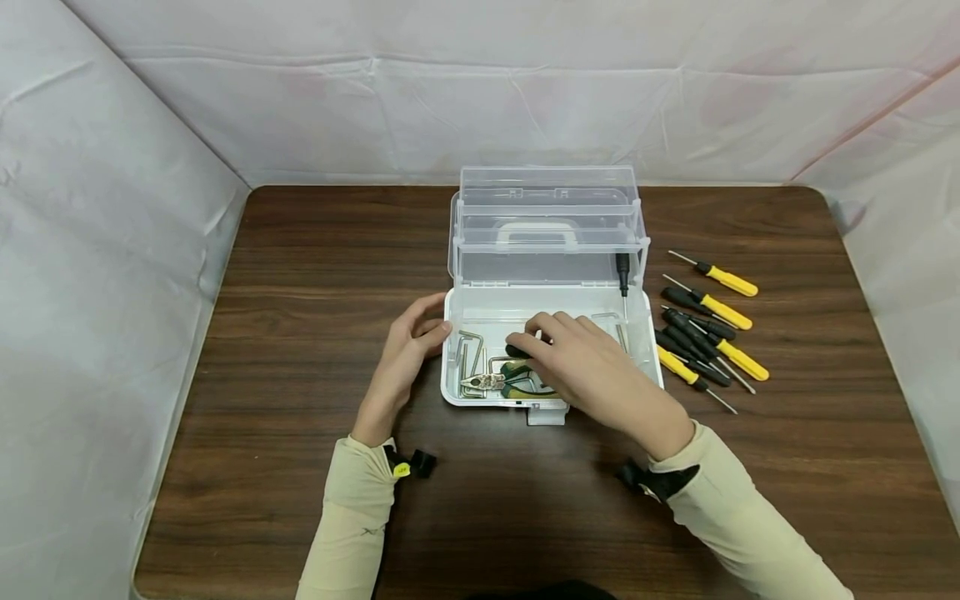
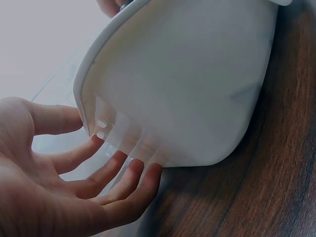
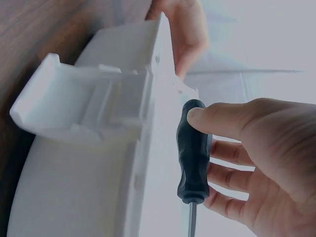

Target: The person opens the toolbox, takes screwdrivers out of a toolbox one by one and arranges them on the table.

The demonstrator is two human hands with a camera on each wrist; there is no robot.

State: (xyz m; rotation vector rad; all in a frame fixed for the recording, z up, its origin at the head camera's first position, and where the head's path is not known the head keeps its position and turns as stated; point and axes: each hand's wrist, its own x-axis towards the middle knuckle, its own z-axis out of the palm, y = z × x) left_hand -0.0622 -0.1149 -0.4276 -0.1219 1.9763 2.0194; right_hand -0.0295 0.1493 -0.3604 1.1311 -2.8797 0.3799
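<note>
Over the front part of the white toolbox, my right hand grips a screwdriver by its black handle. Its thumb presses one side and the fingers lie along the other; the metal shaft runs out of the frame in the right wrist view. At the box's left end, my left hand rests its thumb at the rim and its spread fingertips against the outer wall. Inside lie green-handled pliers and several L-shaped hex keys. Another black screwdriver leans at the back right.
The clear lid and trays stand raised behind the box, with its front latch hanging down. Several yellow and black screwdrivers lie in a loose pile on the wooden table to the right. White sheets surround the table.
</note>
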